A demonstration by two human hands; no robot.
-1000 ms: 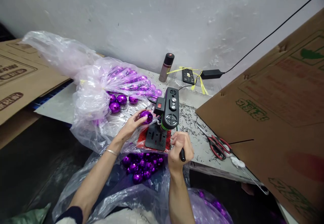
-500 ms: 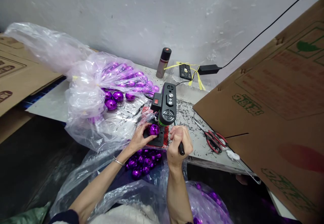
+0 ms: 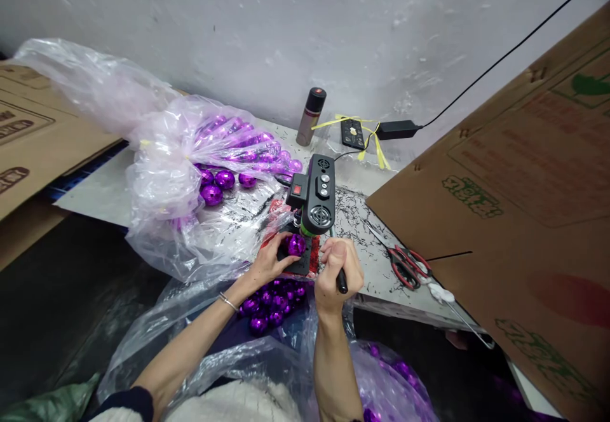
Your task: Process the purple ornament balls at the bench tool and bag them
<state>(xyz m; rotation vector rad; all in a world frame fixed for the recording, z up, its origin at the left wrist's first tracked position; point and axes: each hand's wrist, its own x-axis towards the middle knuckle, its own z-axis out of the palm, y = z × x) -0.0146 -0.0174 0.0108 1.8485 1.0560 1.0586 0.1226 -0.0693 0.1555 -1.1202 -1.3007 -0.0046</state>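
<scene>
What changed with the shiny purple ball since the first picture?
The shiny purple faceted ball, held in the left-hand grip, moved rightward and closer to the person, from beside the black vented machine to over its flat black base plate. Nothing was let go or newly taken. The right-hand grip stayed closed around the black lever handle, and the red-and-black scissors stayed put.

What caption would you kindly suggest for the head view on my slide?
The left hand holds a purple ball at a black machine while the right hand grips its lever.
</scene>
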